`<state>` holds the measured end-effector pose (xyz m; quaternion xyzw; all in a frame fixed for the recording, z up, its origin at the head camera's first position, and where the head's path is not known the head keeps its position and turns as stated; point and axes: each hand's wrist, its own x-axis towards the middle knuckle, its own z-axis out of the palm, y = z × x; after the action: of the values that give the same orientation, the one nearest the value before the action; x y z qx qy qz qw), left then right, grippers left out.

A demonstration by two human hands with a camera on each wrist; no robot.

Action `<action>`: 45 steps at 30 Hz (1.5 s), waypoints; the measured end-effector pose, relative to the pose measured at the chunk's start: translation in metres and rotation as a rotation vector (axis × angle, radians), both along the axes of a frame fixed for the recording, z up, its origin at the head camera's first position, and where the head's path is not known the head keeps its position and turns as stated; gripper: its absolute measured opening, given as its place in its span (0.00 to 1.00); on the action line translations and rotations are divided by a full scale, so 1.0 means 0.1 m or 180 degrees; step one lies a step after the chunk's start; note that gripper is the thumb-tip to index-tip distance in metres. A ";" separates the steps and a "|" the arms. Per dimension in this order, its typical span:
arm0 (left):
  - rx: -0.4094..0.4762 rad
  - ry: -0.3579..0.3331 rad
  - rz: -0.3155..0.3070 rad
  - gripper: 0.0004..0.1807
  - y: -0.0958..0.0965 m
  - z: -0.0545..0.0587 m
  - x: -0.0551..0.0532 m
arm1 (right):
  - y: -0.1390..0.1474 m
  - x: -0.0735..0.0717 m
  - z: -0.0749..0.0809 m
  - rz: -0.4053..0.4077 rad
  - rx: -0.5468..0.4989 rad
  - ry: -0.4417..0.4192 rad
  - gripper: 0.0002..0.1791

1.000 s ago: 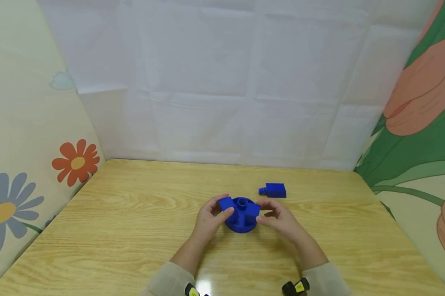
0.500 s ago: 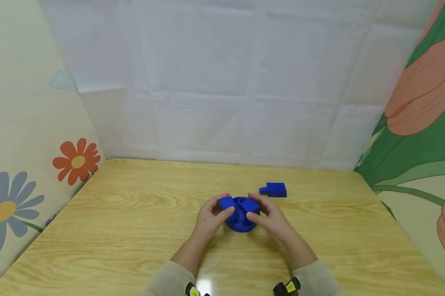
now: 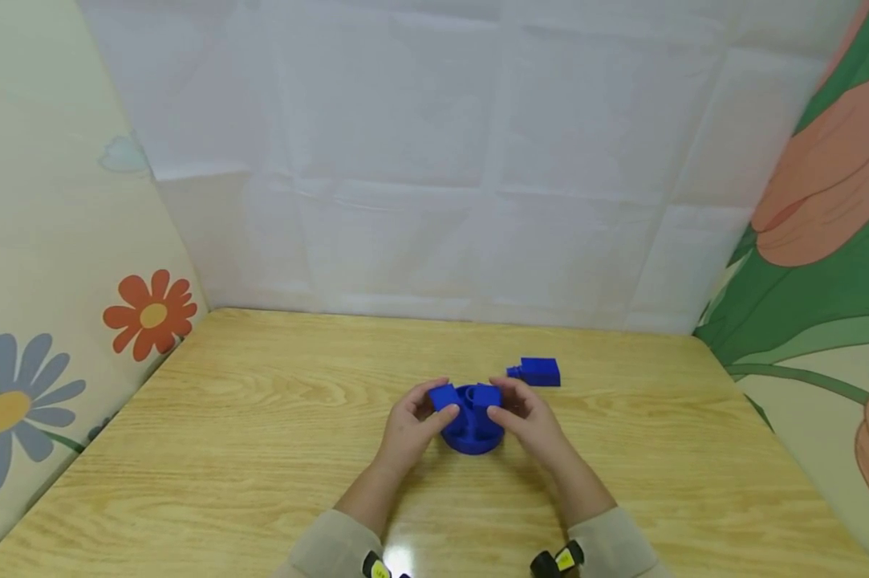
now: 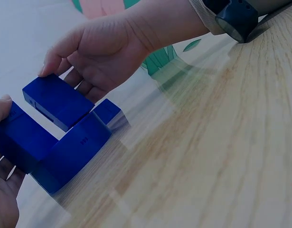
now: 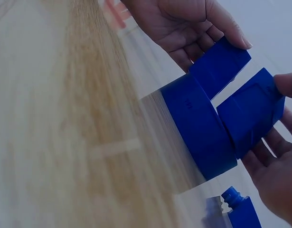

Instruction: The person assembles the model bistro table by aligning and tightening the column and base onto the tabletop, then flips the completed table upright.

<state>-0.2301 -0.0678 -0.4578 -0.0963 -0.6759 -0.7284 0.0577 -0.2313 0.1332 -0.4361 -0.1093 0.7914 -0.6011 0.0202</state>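
A round blue base (image 3: 472, 443) with a hollow centre post sits on the wooden table. Two blue blocks rise from opposite sides of it. My left hand (image 3: 407, 428) pinches the left block (image 3: 444, 396) between thumb and fingers. On the other side my right hand (image 3: 533, 424) pinches the right block (image 3: 487, 396), thumb on its near face. In the left wrist view, the right block (image 4: 59, 100) stands on the base's rim, slightly apart from the left block (image 4: 25, 137). The right wrist view shows both blocks against the base (image 5: 199, 126).
Behind the right hand, a third blue block (image 3: 540, 372) with a threaded stub lies on the table (image 3: 261, 417). A white cloth (image 3: 405, 177) hangs along the back edge, and flower-patterned panels (image 3: 838, 281) flank both sides.
My right hand has moved left and now grips the right block, which it was only beside before. That block has turned and shifted slightly inward. The left hand keeps its place.
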 end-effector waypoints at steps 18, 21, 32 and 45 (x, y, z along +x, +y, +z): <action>-0.0048 0.0036 0.0020 0.24 0.00 -0.03 -0.02 | 0.01 -0.12 -0.01 0.0502 -0.0341 -0.0364 0.31; -0.0001 0.0013 0.0016 0.24 0.01 -0.03 -0.01 | 0.03 -0.12 -0.01 0.0522 -0.0494 -0.0378 0.33; 0.0018 -0.0029 0.0008 0.24 0.01 -0.01 -0.01 | 0.04 -0.15 -0.05 0.0023 -0.0739 -0.0512 0.29; -0.0022 0.0033 0.0023 0.25 0.01 0.00 0.01 | 0.11 -0.11 -0.05 0.0035 -0.1278 -0.0534 0.31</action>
<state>-0.2294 -0.0672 -0.4581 -0.0979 -0.6784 -0.7254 0.0635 -0.2420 0.1440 -0.4410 -0.0650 0.6508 -0.7535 0.0671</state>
